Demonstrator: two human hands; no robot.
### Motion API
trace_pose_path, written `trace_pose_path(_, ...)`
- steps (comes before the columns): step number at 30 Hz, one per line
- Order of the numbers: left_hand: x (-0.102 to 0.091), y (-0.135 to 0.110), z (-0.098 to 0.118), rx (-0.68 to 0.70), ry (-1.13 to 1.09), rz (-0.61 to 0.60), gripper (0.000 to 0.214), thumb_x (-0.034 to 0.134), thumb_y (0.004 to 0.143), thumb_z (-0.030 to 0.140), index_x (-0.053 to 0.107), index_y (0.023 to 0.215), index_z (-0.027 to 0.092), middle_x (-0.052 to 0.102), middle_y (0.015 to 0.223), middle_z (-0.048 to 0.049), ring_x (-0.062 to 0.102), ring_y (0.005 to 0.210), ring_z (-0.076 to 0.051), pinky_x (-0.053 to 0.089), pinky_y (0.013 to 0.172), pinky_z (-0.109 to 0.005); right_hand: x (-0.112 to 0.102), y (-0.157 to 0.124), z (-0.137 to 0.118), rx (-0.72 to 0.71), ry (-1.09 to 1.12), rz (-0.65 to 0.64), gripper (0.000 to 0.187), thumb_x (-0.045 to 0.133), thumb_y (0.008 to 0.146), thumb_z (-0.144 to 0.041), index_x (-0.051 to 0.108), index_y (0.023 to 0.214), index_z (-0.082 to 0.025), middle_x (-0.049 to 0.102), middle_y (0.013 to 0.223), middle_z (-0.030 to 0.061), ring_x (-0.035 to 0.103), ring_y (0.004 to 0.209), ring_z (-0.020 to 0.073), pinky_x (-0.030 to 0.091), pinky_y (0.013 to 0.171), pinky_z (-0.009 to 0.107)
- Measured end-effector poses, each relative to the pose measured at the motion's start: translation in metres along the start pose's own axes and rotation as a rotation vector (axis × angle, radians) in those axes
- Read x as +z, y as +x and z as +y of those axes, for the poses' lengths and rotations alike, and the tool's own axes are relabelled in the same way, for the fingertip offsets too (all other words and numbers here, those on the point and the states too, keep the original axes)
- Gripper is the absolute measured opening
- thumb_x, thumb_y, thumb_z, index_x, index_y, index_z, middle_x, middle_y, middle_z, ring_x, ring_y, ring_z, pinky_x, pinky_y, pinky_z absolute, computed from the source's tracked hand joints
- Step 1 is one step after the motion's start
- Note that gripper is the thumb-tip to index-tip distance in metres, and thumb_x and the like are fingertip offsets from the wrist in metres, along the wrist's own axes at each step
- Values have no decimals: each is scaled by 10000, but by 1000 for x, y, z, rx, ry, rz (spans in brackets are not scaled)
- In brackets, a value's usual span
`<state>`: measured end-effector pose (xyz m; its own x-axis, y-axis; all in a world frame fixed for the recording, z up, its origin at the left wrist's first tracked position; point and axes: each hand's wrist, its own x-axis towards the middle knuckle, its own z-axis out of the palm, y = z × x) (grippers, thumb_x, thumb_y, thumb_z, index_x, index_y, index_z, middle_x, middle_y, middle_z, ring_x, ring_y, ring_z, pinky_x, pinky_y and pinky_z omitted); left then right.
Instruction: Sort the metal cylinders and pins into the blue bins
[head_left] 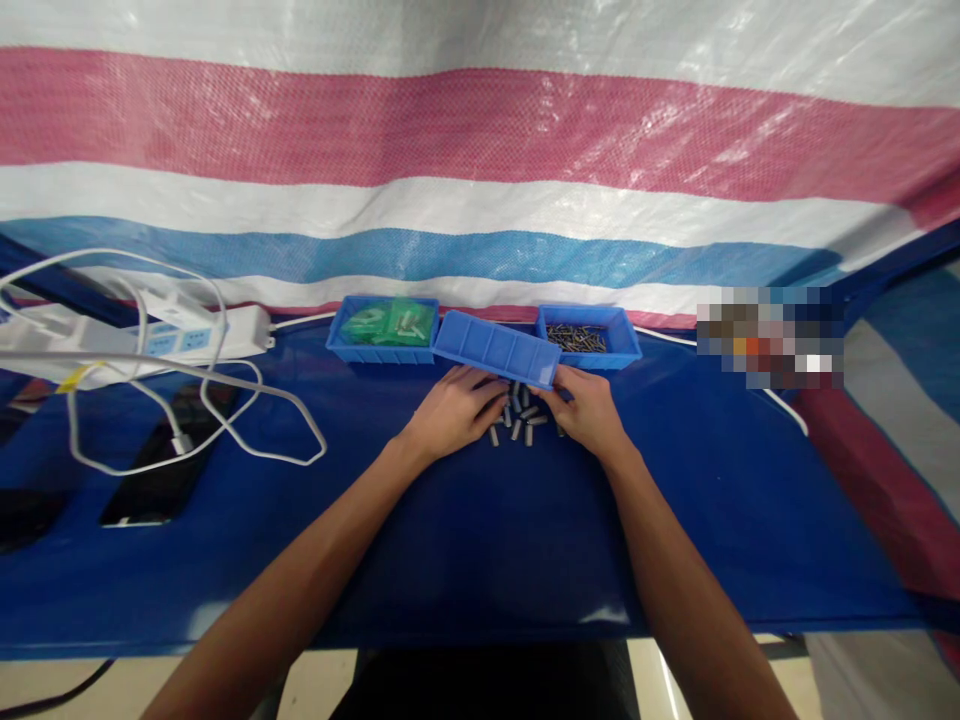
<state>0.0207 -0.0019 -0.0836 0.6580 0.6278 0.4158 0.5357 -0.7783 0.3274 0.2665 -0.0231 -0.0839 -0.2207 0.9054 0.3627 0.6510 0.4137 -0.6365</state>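
Note:
A blue plastic bin (496, 348) is tipped over in the middle, its ribbed outer side facing me. My right hand (589, 410) pinches the bin's lower right corner between thumb and fingers. Beside its lower edge, my left hand (456, 410) curves around the left of a loose pile of small grey metal cylinders (517, 425), fingers somewhat apart. Those fingertips are near or touching the cylinders; I cannot tell if they press on any. The bin's inside is hidden.
Left of the tipped bin stands a blue bin (382, 354) with green bags of small parts. Another blue bin (604, 358) at right holds screw-like pieces. A white power strip (202, 335), looping cables (292, 395) and a dark phone (161, 475) lie left. Striped sheeting (480, 130) hangs behind.

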Motion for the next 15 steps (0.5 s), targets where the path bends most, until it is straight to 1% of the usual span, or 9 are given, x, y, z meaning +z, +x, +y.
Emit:
trace_pose_path(3, -7, 2, -2, 3, -48, 3, 220, 546, 1057, 227, 750, 1119, 175, 730, 1109, -110, 676, 1090, -253, 570, 995, -429, -4, 4, -3, 30, 43, 5, 86, 694, 938, -306, 760, 970, -261, 800, 923, 60, 749, 830, 270, 585, 777, 378)
trace_pose_path(6, -15, -3, -3, -24, -46, 16, 219, 544, 1058, 221, 748, 1116, 170, 730, 1134, -114, 668, 1081, -247, 569, 992, -432, -8, 11, -11, 106, 209, 21, 122, 737, 918, -363, 718, 966, -253, 787, 853, 49, 768, 777, 267, 607, 729, 386)
trace_pose_path(9, -20, -18, 0, -133, 13, 36, 228, 561, 1057, 253, 736, 1183, 179, 734, 1218, -117, 640, 1200, -289, 546, 1046, -495, -10, 21, -19, 168, 349, 6, 201, 761, 898, -422, 660, 951, -256, 775, 832, 39, 771, 723, 258, 618, 684, 387)
trace_pose_path(11, -21, -32, 4, -247, 74, 50, 269, 575, 1049, 283, 711, 1264, 196, 712, 1305, -133, 573, 1330, -348, 523, 1077, -569, -12, 28, -23, 182, 366, -18, 236, 772, 884, -438, 618, 896, -260, 748, 766, 20, 759, 677, 249, 605, 650, 376)
trace_pose_path(13, -18, -45, 9, -325, 100, 49, 368, 579, 1047, 316, 646, 1386, 191, 624, 1457, -169, 521, 1404, -382, 505, 1107, -619, -13, 34, -24, 172, 342, -29, 251, 776, 878, -425, 587, 863, -261, 723, 716, 6, 744, 645, 240, 590, 632, 366)
trace_pose_path(15, -14, -54, 13, -343, 97, 37, 448, 576, 1048, 340, 579, 1469, 186, 531, 1557, -191, 463, 1475, -398, 439, 1184, -658, -14, 36, -24, 142, 311, -33, 238, 771, 884, -407, 588, 864, -257, 727, 719, 9, 743, 651, 241, 589, 642, 367)
